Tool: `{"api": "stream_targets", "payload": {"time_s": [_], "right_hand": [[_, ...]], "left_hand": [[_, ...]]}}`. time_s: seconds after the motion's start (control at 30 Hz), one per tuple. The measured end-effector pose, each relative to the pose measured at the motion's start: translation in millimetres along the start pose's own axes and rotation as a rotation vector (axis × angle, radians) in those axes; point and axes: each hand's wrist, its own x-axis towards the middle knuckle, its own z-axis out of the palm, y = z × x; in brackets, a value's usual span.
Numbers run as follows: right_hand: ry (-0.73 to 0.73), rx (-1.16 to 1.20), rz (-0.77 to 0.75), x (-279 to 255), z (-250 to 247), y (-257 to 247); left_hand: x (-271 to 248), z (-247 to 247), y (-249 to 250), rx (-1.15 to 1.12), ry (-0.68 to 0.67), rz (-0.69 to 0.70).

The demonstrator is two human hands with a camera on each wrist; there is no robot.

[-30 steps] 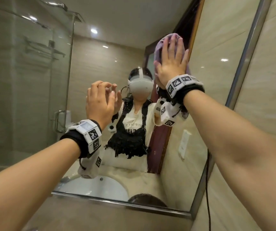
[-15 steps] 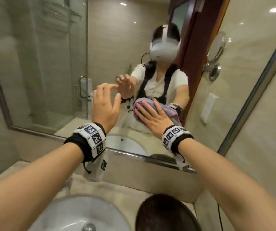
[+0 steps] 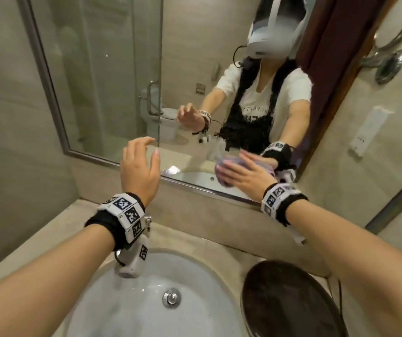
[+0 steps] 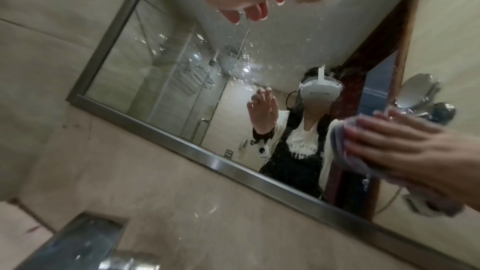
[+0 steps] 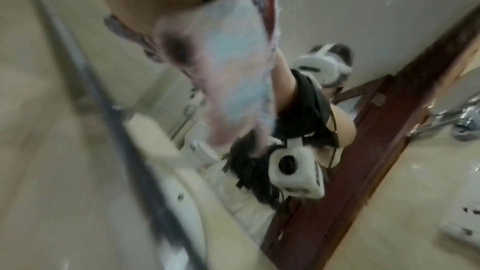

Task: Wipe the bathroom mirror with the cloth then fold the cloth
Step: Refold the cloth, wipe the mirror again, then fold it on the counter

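Observation:
My right hand (image 3: 234, 170) lies flat on a folded purple cloth (image 3: 221, 175) and presses it against the mirror (image 3: 112, 76), just above the mirror's steel bottom frame (image 3: 195, 187). In the left wrist view the same hand (image 4: 389, 143) covers the cloth (image 4: 340, 149), fingers straight. The right wrist view shows the cloth (image 5: 233, 65) blurred against the glass. My left hand (image 3: 151, 149) hovers to the left in front of the mirror's lower edge, fingers loosely curved, holding nothing. Water spots speckle the glass (image 4: 233, 59).
A white basin (image 3: 127, 310) with a metal drain (image 3: 171, 297) sits below my arms in a beige stone counter (image 3: 49, 242). A dark round object (image 3: 289, 300) stands right of the basin. A chrome tap (image 4: 78, 241) rises behind my left wrist. A wall socket (image 3: 367, 130) is on the right.
My right hand has drawn the cloth down the mirror from near its top to its bottom edge. My left hand has come lower too, and my view has tipped down to the basin.

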Motion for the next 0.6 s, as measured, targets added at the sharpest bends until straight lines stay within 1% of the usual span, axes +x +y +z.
{"api": "stream_targets", "payload": {"time_s": [0.03, 0.07, 0.1, 0.13, 0.17, 0.2, 0.23, 0.27, 0.3, 0.33, 0.37, 0.4, 0.43, 0.5, 0.53, 0.57, 0.6], "right_hand": [[0.052, 0.050, 0.044, 13, -12, -5], [0.126, -0.095, 0.114, 31, -23, -23], [0.157, -0.327, 0.219, 56, -24, -45], [0.219, -0.679, 0.250, 76, -33, -48], [0.371, -0.912, 0.274, 90, -32, -65], [0.466, -1.061, 0.244, 115, -36, -75], [0.548, -1.065, 0.146, 136, -35, -82], [0.550, -0.953, 0.013, 157, -34, -75], [0.365, -0.850, -0.030, 175, -34, -76], [0.346, -0.776, -0.010, 184, -19, -66], [0.394, -0.786, -0.005, 190, -11, -56], [0.258, -0.647, 0.143, 199, -1, -43], [0.049, -0.389, 0.180, 206, 21, -28], [-0.191, -0.073, 0.308, 209, 68, -3], [-0.074, -0.017, 0.259, 210, 86, 18], [0.044, 0.171, 0.223, 210, 92, 24], [-0.070, 0.286, 0.212, 216, 107, 9]], "left_hand": [[6, -3, -5, -0.008, 0.004, -0.007], [14, -6, -10, -0.019, 0.009, -0.012], [24, -11, -17, -0.035, 0.017, -0.012], [28, -11, -18, -0.045, 0.024, -0.009], [34, -14, -22, -0.061, 0.030, -0.007], [42, -18, -30, -0.077, 0.030, -0.005], [50, -23, -39, -0.089, 0.028, 0.002], [58, -27, -48, -0.098, 0.024, 0.007], [66, -31, -59, -0.107, 0.021, 0.014], [74, -35, -70, -0.118, 0.021, 0.018], [80, -38, -81, -0.127, 0.022, 0.017], [85, -41, -93, -0.138, 0.021, 0.012], [88, -43, -105, -0.149, 0.017, 0.009], [90, -46, -127, -0.173, 0.003, 0.014], [90, -46, -138, -0.186, -0.010, 0.020], [89, -47, -148, -0.195, -0.026, 0.027], [89, -49, -159, -0.195, -0.043, 0.036]]}}
